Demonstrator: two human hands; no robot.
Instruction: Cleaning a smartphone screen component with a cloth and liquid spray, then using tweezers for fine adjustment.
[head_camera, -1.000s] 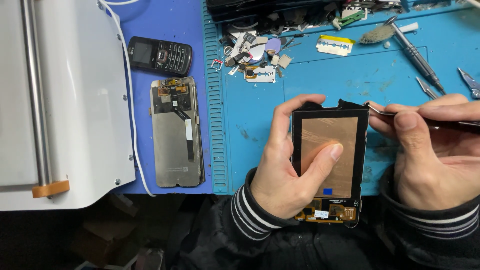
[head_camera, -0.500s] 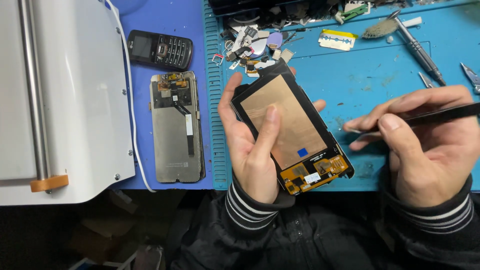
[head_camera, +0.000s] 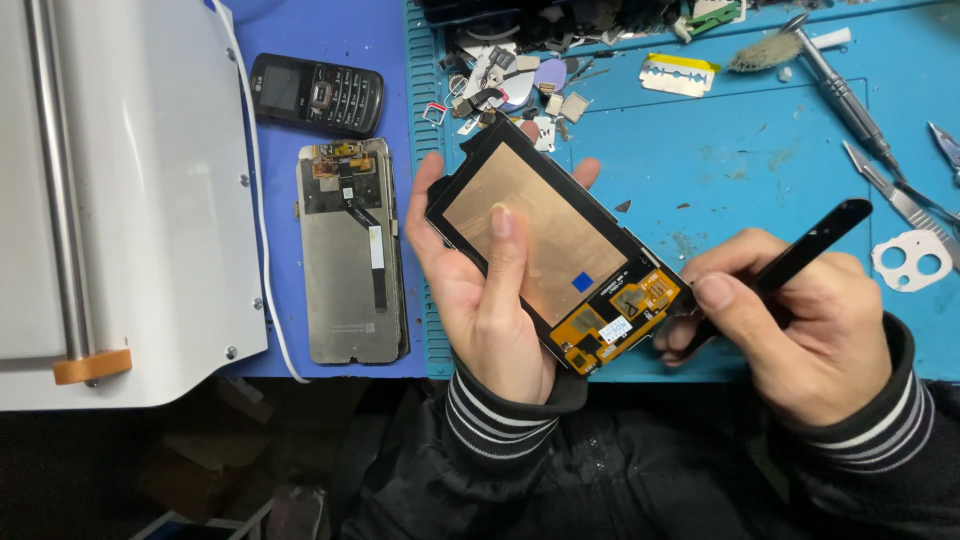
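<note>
Left hand (head_camera: 490, 300) cupped under a detached screen panel (head_camera: 545, 240), thumb pressed across its copper-toned back, fingers wrapped round the far edge. Right hand (head_camera: 800, 320) closed round a black prying tool (head_camera: 800, 255), tip down at the panel's lower corner beside the orange flex cable (head_camera: 620, 320). Panel held tilted above the blue mat (head_camera: 700, 160) near the front edge of the tabletop, between both hands. Black-framed, rectangular, small blue square near the flex end. Off toward the left edge: a stripped phone frame (head_camera: 350, 255), a black keypad phone (head_camera: 315, 95), a white machine (head_camera: 120, 200). Razor blade (head_camera: 680, 75) and metal tools (head_camera: 850, 100) along the far right corner.
</note>
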